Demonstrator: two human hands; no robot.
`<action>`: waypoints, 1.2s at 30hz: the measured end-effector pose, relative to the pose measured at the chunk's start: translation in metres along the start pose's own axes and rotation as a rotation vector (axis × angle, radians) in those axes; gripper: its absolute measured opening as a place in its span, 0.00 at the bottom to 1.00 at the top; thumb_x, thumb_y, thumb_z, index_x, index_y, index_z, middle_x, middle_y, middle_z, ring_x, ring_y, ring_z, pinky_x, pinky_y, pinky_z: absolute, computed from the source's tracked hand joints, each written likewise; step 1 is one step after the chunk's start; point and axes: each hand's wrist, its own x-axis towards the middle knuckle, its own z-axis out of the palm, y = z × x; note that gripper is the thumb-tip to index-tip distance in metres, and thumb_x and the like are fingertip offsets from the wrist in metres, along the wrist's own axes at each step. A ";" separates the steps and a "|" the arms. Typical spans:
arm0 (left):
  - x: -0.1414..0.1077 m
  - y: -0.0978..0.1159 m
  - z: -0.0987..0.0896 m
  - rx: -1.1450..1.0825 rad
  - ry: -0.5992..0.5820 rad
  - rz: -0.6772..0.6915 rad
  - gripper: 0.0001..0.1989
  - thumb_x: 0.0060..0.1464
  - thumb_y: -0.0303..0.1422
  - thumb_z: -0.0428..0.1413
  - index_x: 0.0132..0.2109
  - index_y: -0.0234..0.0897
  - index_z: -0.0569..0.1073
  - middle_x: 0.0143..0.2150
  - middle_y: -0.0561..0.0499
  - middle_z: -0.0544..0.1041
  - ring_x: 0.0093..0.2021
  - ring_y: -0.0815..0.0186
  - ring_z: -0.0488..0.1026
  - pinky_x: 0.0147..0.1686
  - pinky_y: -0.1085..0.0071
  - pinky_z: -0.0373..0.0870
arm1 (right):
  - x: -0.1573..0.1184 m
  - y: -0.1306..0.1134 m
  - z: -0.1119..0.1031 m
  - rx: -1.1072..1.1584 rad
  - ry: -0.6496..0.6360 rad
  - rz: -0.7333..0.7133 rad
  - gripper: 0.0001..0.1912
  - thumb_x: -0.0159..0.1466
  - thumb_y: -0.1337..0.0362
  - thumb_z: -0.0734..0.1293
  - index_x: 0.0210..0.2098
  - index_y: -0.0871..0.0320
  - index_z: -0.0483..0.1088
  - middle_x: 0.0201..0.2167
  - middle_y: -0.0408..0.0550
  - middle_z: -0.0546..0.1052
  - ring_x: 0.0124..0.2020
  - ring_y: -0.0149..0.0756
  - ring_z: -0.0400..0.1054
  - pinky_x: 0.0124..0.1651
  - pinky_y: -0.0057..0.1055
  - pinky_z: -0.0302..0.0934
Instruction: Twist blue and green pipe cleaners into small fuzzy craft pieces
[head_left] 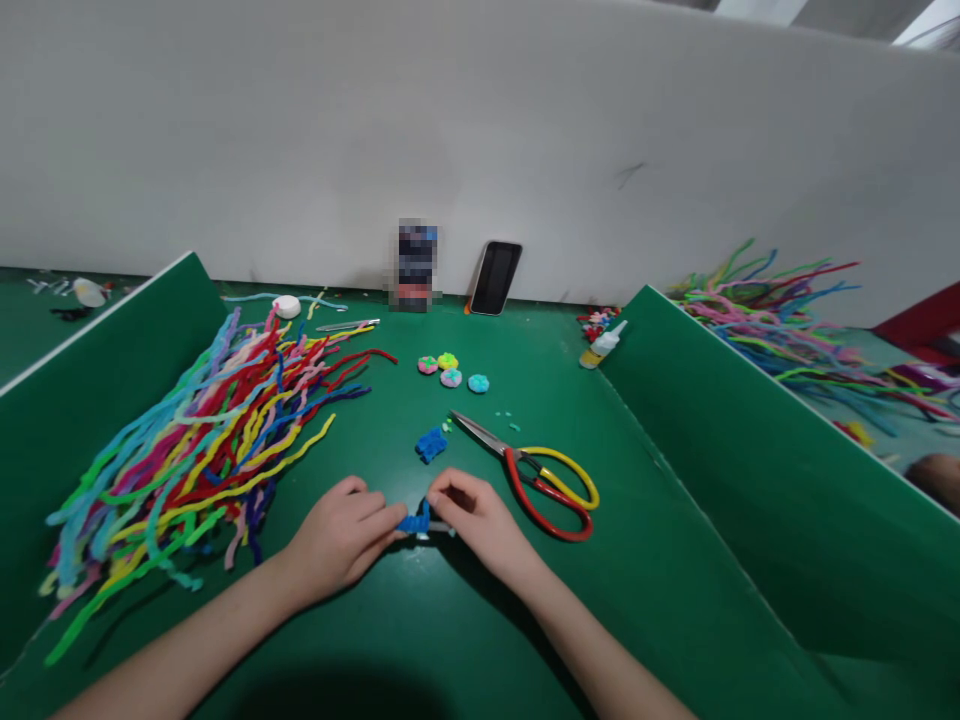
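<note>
My left hand (349, 530) pinches the left end of a thin rod wrapped in blue pipe cleaner (413, 524). At the other side, my right hand (476, 520) has its fingertips closed on the upright loose end of that blue pipe cleaner, over the rod's bare right part. Beyond my hands lies a small fuzzy blue piece (431, 445). Large scissors (551, 480) with red and yellow handles lie to the right, blades pointing away to the left. Four small round fuzzy pieces, among them a light blue one (478, 383), rest farther back.
A pile of colourful pipe cleaners (217, 420) covers the left side. Green dividers, one on the right (750, 440), flank the work area. A glue bottle (602, 346) leans by it. A phone (496, 278) stands against the white wall. Tweezers (347, 326) lie at the back.
</note>
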 end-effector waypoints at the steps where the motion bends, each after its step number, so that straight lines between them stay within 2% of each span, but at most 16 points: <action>1: 0.000 0.000 0.000 0.002 0.003 0.001 0.13 0.57 0.31 0.38 0.34 0.34 0.66 0.18 0.54 0.64 0.21 0.70 0.59 0.28 0.73 0.58 | 0.000 0.000 0.000 0.001 -0.002 -0.002 0.08 0.51 0.63 0.59 0.19 0.59 0.59 0.16 0.37 0.57 0.20 0.26 0.51 0.25 0.24 0.47; 27: -0.001 0.001 0.000 -0.015 0.068 -0.010 0.13 0.57 0.31 0.38 0.36 0.34 0.66 0.18 0.54 0.63 0.20 0.70 0.59 0.26 0.74 0.58 | -0.003 -0.008 -0.001 0.130 -0.132 0.094 0.09 0.51 0.60 0.61 0.20 0.59 0.60 0.16 0.37 0.59 0.20 0.25 0.53 0.25 0.23 0.50; 36: 0.001 0.003 0.000 -0.105 0.011 -0.139 0.15 0.57 0.33 0.36 0.31 0.35 0.65 0.18 0.54 0.66 0.21 0.69 0.60 0.23 0.74 0.57 | -0.003 -0.006 -0.001 0.106 -0.133 0.071 0.08 0.51 0.62 0.60 0.20 0.60 0.60 0.15 0.36 0.60 0.19 0.25 0.54 0.25 0.23 0.49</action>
